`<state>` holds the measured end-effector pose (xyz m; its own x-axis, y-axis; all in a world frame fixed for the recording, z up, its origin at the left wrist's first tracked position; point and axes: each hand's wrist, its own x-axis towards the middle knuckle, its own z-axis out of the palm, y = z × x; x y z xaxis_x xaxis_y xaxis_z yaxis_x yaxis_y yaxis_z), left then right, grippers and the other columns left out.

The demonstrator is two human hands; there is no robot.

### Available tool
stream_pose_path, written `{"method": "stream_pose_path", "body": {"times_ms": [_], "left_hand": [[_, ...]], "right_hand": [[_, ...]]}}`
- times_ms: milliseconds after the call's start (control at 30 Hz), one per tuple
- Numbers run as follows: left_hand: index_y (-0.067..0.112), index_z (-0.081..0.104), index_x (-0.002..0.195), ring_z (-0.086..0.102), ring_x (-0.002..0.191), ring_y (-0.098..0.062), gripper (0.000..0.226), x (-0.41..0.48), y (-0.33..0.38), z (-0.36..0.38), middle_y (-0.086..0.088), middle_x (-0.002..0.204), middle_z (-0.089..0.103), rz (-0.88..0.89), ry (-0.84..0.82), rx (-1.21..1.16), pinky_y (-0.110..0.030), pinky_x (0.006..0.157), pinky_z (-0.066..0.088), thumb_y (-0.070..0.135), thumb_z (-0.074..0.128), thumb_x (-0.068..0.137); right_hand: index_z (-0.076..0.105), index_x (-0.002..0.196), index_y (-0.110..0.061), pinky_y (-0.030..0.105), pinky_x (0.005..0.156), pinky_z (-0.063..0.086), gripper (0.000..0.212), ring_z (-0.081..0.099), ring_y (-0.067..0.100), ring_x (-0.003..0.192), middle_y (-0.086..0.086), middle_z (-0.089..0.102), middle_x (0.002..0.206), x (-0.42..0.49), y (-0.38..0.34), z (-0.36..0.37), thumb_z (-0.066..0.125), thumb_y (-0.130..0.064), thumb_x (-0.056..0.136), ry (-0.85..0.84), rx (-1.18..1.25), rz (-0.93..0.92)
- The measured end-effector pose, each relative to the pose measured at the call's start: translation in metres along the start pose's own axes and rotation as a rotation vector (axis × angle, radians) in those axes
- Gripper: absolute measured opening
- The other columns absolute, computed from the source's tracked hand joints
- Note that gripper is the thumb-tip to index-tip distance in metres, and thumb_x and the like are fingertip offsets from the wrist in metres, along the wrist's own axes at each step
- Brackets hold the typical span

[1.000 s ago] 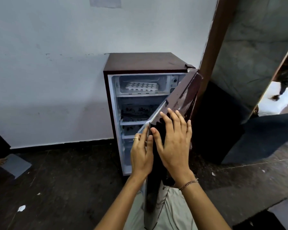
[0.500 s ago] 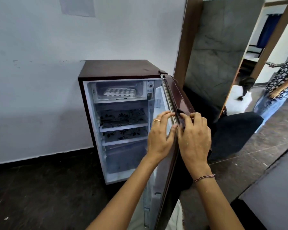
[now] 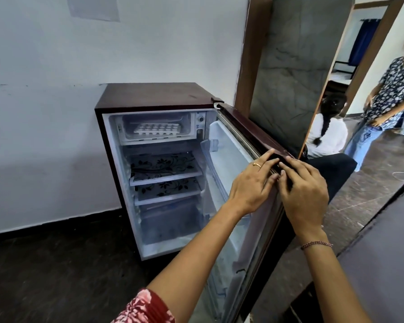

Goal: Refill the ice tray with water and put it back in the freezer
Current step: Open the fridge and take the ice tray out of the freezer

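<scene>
Ice tray [image 3: 158, 129] in freezer compartment [image 3: 159, 142], near front edge. Left hand [image 3: 250, 187] and right hand [image 3: 306, 197] flat on door [image 3: 245, 123] top edge, gripping nothing. Risk: door swinging back once released

1. left hand [image 3: 250, 185]: palm down, fingers extended and close together, tips on the top edge of the fridge door [image 3: 247, 127]; ring [image 3: 257, 164] on one finger.
2. right hand [image 3: 306, 194]: palm down, just beside the left, fingers slightly bent over the same edge.
3. left forearm [image 3: 196, 248]: bare, reaching forward and up; patterned sleeve [image 3: 147, 308] at the upper arm.
4. right forearm [image 3: 331, 276]: bare, bracelet [image 3: 316, 244] at the wrist.
</scene>
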<state>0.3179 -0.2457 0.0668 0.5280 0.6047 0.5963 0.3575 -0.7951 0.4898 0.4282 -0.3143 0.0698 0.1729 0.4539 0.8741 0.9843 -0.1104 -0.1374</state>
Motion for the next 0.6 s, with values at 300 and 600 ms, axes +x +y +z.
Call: {"method": "stream_pose_path", "body": {"times_ms": [300, 600], "left_hand": [[0.025, 0.033, 0.143, 0.037, 0.135, -0.01, 0.051, -0.004, -0.003, 0.003, 0.012, 0.156, 0.022, 0.005, 0.021, 0.056, -0.032, 0.092, 0.05, 0.043, 0.031, 0.097], [0.02, 0.04, 0.14, 0.036, 0.136, -0.013, 0.066, -0.057, -0.056, -0.03, 0.001, 0.149, 0.037, -0.306, 0.163, 0.217, -0.037, 0.108, 0.038, 0.057, 0.014, 0.092]], "right_hand": [[0.069, 0.105, -0.014, 0.049, 0.109, 0.021, 0.022, 0.048, 0.024, 0.124, 0.002, 0.06, 0.129, 0.002, -0.004, -0.004, 0.052, -0.022, 0.093, 0.011, -0.093, -0.062], [0.072, 0.099, -0.013, 0.043, 0.107, 0.032, 0.025, 0.047, 0.026, 0.125, 0.008, 0.059, 0.13, -0.019, -0.081, 0.042, 0.049, -0.024, 0.093, -0.093, 0.192, -0.204]]}}
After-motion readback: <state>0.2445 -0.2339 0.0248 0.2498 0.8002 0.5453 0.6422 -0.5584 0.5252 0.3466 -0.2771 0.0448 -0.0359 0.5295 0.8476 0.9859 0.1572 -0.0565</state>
